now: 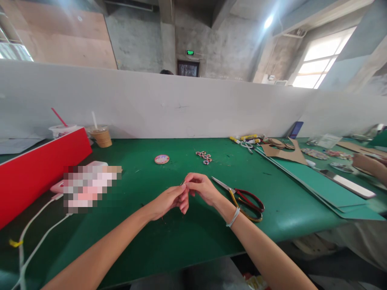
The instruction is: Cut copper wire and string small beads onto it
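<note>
My left hand (169, 200) and my right hand (202, 188) meet above the green table (181, 233), fingertips pinched together on something tiny that I cannot make out. A white band circles my right wrist. Scissors (242, 197) with dark red handles lie just right of my right hand, blades pointing toward it. Farther back sit a small cluster of coloured beads (204, 156) and a round patterned disc (161, 159).
A red board (36, 169) leans at the left, with two drink cups (101, 135) behind it and white cables (33, 237) in front. Green cutting mats (320, 185), cardboard pieces (284, 152), markers (246, 139) and a metal ruler (347, 183) fill the right. Another person's arm (370, 165) rests at far right.
</note>
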A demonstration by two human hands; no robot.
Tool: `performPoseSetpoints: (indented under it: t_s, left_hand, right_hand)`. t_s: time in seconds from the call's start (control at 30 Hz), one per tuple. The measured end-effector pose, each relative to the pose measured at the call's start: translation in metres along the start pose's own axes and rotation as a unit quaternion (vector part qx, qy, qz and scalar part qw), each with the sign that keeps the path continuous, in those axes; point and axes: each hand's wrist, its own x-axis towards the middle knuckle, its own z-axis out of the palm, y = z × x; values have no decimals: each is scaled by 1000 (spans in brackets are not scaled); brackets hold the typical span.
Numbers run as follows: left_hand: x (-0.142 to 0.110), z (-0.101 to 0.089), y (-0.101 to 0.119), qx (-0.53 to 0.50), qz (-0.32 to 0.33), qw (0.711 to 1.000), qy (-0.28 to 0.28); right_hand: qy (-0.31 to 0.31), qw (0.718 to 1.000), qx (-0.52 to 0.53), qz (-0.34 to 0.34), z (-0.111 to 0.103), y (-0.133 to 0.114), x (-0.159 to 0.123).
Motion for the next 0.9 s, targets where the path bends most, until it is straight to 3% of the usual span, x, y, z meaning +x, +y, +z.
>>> performPoseSetpoints:
  t_s: [0.33,0.9]
  left_hand:
    - [-1,0,-1,-9,-11,999,-32]
    - [-1,4,0,-39,-6,998,-47]
  right_hand:
    - [29,998,-1,-52,3,1,-1]
    - [8,1000,-1,-6,5,-2,-3]
